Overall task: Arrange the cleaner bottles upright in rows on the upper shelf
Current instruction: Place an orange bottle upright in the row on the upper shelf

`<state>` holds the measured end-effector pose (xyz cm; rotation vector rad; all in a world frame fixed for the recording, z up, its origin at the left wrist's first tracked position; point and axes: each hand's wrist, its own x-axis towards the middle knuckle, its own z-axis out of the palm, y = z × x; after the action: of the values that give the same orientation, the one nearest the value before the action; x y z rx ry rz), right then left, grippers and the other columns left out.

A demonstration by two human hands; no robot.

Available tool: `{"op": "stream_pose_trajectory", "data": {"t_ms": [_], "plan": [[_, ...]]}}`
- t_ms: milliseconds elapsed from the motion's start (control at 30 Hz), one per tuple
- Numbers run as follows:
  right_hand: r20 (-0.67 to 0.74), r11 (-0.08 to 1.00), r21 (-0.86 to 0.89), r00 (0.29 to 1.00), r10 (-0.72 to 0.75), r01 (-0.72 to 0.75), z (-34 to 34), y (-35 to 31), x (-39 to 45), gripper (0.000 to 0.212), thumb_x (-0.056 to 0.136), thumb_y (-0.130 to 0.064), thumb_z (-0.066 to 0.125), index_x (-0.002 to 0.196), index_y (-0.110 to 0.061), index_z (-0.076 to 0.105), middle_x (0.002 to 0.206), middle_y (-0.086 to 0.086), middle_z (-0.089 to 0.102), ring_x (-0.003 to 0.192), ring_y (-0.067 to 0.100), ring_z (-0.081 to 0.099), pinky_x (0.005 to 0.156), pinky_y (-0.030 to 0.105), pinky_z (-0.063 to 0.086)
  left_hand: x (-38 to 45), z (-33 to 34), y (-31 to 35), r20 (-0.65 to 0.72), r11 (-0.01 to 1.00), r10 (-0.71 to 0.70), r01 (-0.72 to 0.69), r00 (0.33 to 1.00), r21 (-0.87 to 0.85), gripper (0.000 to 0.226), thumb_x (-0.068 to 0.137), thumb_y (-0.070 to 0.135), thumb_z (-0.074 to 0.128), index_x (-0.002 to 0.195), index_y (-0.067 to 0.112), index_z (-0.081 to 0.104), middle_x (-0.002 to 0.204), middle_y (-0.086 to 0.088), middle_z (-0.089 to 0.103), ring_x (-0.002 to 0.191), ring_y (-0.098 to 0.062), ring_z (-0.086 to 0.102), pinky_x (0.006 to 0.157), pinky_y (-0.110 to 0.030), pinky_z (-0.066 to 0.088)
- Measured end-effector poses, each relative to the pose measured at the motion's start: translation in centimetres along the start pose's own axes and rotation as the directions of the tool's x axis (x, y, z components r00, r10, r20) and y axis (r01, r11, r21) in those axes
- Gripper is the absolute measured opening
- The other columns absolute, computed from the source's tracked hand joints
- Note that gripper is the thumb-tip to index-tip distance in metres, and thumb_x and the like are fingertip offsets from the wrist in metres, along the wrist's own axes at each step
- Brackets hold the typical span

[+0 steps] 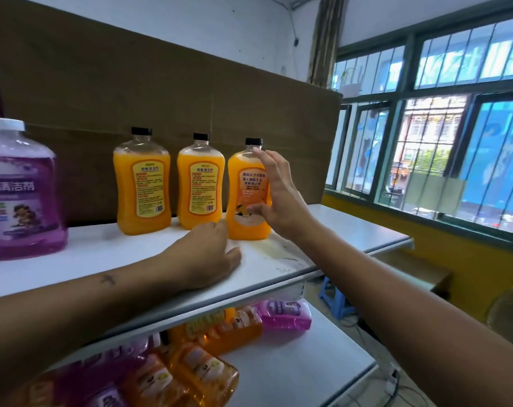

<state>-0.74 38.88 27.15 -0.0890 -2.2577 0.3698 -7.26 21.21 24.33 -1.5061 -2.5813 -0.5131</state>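
Observation:
Three orange cleaner bottles with black caps stand upright in a row at the back of the white upper shelf [278, 259]: the left one [143, 183], the middle one [200, 183] and the right one [245, 201]. My right hand [278, 198] lies against the right bottle's right side, fingers straight up along it and thumb across its lower front. My left hand [211, 254] rests palm down on the shelf, its fingertips at that bottle's base. A big purple bottle [20, 195] with a white cap stands upright at the shelf's left end.
On the lower shelf [308, 365] several orange bottles [199, 371] and purple bottles [284, 314] lie on their sides. A brown cardboard sheet [132, 92] backs the upper shelf. Barred windows [440, 136], a blue stool [334, 298] and floor cables are to the right.

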Motion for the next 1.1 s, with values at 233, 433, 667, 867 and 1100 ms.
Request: {"op": "stream_pose_trajectory", "data": {"t_ms": [233,433,667,867,1100], "plan": [[-0.003,1.0,-0.022,1.0,0.015,-0.015,2.0,2.3,2.9,0.098,0.081,-0.003,0.078,0.152,-0.036,0.02,0.159,0.001,0.013,0.132,0.025,0.043,0.087,0.018,0.045,-0.5,-0.9,0.3,0.076,0.999,0.003,-0.007,0.997,0.049,0.043,0.1,0.043,0.042,0.134,0.017,0.05,0.136,-0.005,0.052,0.119,-0.019,0.049,0.103,-0.036,0.04],[-0.014,0.999,0.003,0.999,0.037,-0.037,2.1,2.3,2.7,0.1,0.082,0.001,0.074,0.152,-0.042,0.017,0.163,0.0,0.007,0.135,0.029,0.043,0.097,0.038,0.052,-1.2,-1.3,0.9,0.076,0.998,-0.04,0.037,0.996,0.045,0.033,0.101,0.039,0.043,0.117,0.015,0.059,0.119,-0.007,0.06,0.103,-0.02,0.053,0.092,-0.036,0.044],[0.1,0.987,0.08,0.986,0.131,-0.14,-1.3,-0.9,0.1,0.089,0.093,-0.005,0.065,0.158,-0.034,0.011,0.168,0.006,-0.004,0.152,0.026,0.019,0.111,0.031,0.032,-6.2,-1.8,3.0,-0.126,0.994,-0.105,0.101,0.986,-0.038,0.037,0.098,0.031,0.052,0.134,0.019,0.052,0.138,-0.002,0.053,0.121,-0.017,0.05,0.094,-0.026,0.04],[-0.058,0.889,0.457,0.998,0.021,0.008,-4.1,-5.1,-9.7,0.063,0.096,-0.018,0.065,0.149,-0.029,0.034,0.154,-0.008,0.037,0.133,0.008,0.047,0.097,0.013,0.048,-14.7,-0.1,6.2,-0.642,0.963,-0.005,-0.169,0.767,-0.209,0.025,0.097,0.015,0.055,0.121,0.016,0.062,0.123,0.006,0.062,0.11,0.0,0.052,0.089,-0.007,0.042],[0.087,0.607,0.795,0.992,-0.093,-0.013,0.2,-10.5,-20.3,0.051,0.095,0.002,0.059,0.138,-0.023,0.047,0.144,-0.004,0.051,0.13,0.009,0.054,0.098,0.024,0.052,-23.3,5.7,1.0,-0.601,0.95,-0.203,0.006,0.773,-0.314,0.023,0.095,0.02,0.052,0.117,0.02,0.059,0.113,0.008,0.061,0.106,-0.005,0.06,0.085,-0.017,0.051]]}}
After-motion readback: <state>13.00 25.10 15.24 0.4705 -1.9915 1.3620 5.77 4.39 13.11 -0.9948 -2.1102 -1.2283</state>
